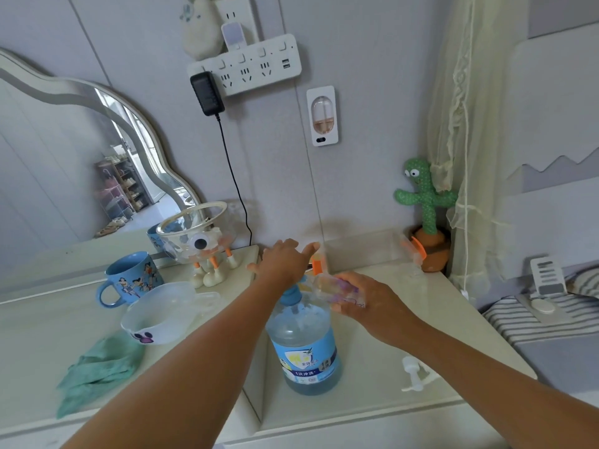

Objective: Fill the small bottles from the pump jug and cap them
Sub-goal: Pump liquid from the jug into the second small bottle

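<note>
Jug (303,348) holds blue liquid; bottle (330,286) clear.

Pale grey panelled wall (372,43) carries a white power strip (246,68). A wavy-edged mirror (74,163) leans at left over the cream surface (405,306). A sheer cream curtain (470,124) hangs right, beside a striped bed (534,315). Soft, even daylight.
</note>
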A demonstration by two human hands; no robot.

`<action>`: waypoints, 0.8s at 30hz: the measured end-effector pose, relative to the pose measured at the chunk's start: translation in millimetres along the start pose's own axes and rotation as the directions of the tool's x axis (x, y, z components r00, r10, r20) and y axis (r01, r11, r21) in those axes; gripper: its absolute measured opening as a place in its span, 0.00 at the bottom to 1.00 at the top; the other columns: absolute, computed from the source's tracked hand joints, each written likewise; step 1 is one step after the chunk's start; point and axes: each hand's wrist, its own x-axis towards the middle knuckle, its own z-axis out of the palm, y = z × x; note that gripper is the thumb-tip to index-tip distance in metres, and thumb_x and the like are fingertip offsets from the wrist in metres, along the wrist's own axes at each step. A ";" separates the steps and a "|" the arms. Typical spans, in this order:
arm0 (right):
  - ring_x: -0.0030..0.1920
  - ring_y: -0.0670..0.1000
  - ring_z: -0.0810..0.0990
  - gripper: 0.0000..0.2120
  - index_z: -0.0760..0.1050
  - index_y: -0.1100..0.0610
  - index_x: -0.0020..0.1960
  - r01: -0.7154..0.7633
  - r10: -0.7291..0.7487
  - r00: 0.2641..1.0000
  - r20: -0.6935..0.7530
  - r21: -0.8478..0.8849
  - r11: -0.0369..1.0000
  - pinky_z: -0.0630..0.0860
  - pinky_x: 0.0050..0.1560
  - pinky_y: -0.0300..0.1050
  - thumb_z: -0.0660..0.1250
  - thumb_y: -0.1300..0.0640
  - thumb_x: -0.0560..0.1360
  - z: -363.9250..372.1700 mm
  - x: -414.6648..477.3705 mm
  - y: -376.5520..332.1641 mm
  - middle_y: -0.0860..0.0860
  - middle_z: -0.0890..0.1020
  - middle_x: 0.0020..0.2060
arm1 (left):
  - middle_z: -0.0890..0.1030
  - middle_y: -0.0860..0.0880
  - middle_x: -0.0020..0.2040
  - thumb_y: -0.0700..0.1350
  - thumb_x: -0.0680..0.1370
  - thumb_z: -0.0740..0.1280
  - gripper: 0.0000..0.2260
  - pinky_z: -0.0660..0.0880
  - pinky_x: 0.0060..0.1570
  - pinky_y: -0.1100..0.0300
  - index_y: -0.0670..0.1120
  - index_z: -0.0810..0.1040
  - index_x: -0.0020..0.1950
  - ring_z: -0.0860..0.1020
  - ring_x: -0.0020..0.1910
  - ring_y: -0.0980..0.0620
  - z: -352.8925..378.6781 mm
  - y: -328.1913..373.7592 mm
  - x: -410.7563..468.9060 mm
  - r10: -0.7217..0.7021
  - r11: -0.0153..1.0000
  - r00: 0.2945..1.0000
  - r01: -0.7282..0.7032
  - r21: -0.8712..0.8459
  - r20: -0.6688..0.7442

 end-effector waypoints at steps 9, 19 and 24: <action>0.40 0.21 0.71 0.20 0.71 0.48 0.64 0.059 -0.061 0.998 -0.032 -0.062 0.996 0.66 0.38 0.19 0.70 0.53 0.73 -1.0 1.1 -8.9 0.36 0.72 0.47 | 0.71 0.42 0.71 0.67 0.79 0.53 0.33 0.64 0.70 0.41 0.43 0.67 0.74 0.69 0.70 0.40 -7.4 2.4 -1.0 0.012 1.000 1.000 -0.013 0.019 0.003; 0.54 0.37 0.80 0.20 0.70 0.38 0.60 0.023 -0.019 0.999 -0.046 0.081 0.996 0.74 0.54 0.31 0.70 0.56 0.73 7.8 5.1 7.2 0.43 0.78 0.59 | 0.71 0.44 0.72 0.68 0.79 0.52 0.33 0.65 0.69 0.41 0.46 0.69 0.73 0.70 0.69 0.40 1.8 -2.6 8.2 0.033 0.999 0.999 -0.033 0.015 -0.025; 0.48 0.29 0.78 0.22 0.71 0.44 0.65 -0.010 0.014 0.999 -0.047 0.070 0.997 0.68 0.45 0.21 0.70 0.57 0.73 11.7 1.4 12.6 0.41 0.78 0.56 | 0.71 0.43 0.71 0.69 0.79 0.51 0.33 0.63 0.69 0.37 0.45 0.70 0.71 0.69 0.69 0.39 8.8 -4.2 8.0 0.026 0.998 0.999 -0.027 0.058 0.018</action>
